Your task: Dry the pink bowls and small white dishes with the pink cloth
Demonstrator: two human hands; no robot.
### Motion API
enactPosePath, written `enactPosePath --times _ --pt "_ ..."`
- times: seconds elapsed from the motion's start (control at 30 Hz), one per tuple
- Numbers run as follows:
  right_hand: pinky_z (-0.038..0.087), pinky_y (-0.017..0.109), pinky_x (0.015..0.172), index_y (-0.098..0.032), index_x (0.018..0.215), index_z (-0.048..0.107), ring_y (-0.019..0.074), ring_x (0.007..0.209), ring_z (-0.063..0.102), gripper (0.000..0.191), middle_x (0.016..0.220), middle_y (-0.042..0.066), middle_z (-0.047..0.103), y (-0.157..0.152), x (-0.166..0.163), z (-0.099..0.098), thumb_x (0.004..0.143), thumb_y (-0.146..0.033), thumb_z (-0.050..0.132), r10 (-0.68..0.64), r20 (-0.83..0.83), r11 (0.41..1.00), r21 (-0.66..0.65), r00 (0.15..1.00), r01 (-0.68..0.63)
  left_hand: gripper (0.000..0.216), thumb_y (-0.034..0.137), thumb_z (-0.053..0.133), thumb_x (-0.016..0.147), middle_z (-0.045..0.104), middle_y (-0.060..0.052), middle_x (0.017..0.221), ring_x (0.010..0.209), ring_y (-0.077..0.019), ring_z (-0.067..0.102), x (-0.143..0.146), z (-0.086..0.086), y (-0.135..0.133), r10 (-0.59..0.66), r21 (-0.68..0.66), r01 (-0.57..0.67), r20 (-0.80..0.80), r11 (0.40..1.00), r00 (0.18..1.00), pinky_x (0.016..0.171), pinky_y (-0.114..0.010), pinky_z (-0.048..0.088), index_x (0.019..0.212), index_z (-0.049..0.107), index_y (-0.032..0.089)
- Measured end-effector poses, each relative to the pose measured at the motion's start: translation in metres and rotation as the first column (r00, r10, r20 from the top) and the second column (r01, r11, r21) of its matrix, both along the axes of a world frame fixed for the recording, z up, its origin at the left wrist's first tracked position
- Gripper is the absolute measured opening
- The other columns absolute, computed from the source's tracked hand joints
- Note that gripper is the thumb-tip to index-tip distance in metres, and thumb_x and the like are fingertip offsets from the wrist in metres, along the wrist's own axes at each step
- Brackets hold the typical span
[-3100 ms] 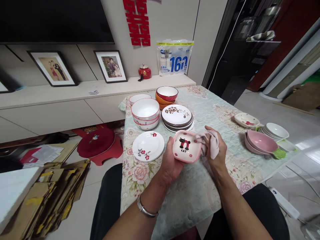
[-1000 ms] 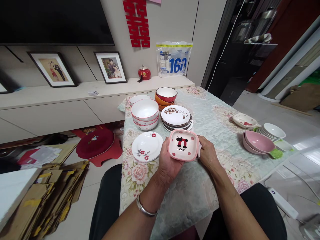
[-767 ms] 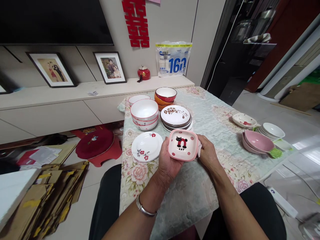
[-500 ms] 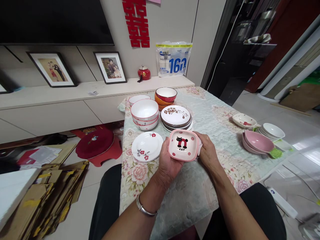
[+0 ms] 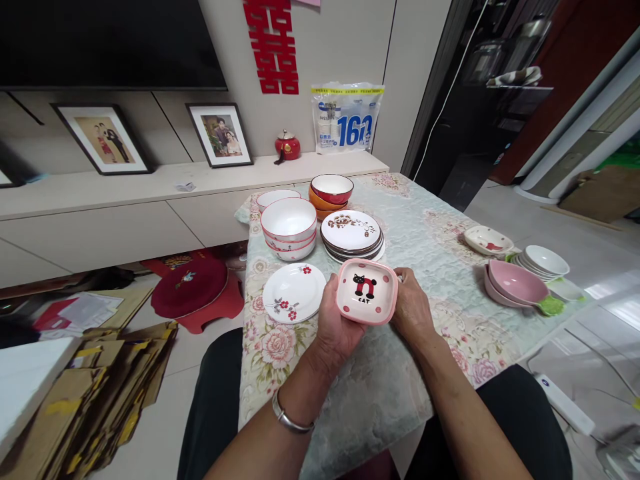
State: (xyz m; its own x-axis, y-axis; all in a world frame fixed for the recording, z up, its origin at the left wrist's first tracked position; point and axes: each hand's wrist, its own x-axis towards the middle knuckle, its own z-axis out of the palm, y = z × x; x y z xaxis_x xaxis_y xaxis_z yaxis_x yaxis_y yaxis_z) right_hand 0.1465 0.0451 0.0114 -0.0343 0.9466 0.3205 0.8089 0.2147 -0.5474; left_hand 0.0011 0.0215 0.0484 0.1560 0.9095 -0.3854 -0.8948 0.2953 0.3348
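A small square dish [image 5: 367, 291] with rounded corners is held above the near part of the table. Its rim is pink, its inside white with red dots, and a black cat in a red garment is painted at the centre above the word CAT. It is tilted slightly, its open face turned up and toward the camera. It is gripped at 9 o'clock by the left hand [image 5: 336, 325] and at 3 o'clock by the right hand [image 5: 413, 307], whose fingers are tucked behind it.
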Motion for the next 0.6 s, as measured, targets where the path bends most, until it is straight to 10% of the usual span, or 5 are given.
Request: enactPosePath --times 0.17,0.33,0.6 --pt "0.052 0.039 0.088 -0.026 0.12 0.069 0.027 0.109 0.062 0.048 0.115 0.007 0.068 0.006 0.003 0.0 0.073 -0.019 0.059 0.142 -0.389 0.987 -0.02 0.91 -0.162 0.041 0.041 0.046 0.095 0.074 -0.014 0.106 0.104 -0.0287 0.068 0.0 -0.006 0.002 -0.012 0.021 0.012 -0.026 1.0 1.0 0.09 -0.044 0.055 0.113 0.067 0.011" --pt "0.056 0.041 0.088 -0.022 0.129 0.063 0.0275 0.109 0.066 0.064 0.124 0.008 0.07 0.009 0.006 0.002 0.065 -0.017 0.062 0.047 -0.837 0.933 -0.158 0.545 -0.323 0.048 0.047 0.042 0.096 0.074 -0.015 0.107 0.101 -0.0319 0.069 -0.003 -0.007 0.002 -0.006 0.008 0.006 -0.023 1.0 1.0 0.089 -0.05 0.054 0.117 0.066 0.012" --pt "0.059 0.031 0.07 -0.021 0.11 0.073 0.0227 0.084 0.073 0.049 0.102 0.007 0.077 0.002 0.0 0.017 0.063 -0.03 0.083 -0.145 -0.923 0.867 -0.292 0.357 -0.403 0.042 0.045 0.048 0.093 0.075 -0.013 0.102 0.097 -0.0295 0.07 0.001 -0.014 0.002 0.001 0.027 0.0 -0.014 1.0 1.0 0.09 -0.047 0.054 0.11 0.068 0.013"
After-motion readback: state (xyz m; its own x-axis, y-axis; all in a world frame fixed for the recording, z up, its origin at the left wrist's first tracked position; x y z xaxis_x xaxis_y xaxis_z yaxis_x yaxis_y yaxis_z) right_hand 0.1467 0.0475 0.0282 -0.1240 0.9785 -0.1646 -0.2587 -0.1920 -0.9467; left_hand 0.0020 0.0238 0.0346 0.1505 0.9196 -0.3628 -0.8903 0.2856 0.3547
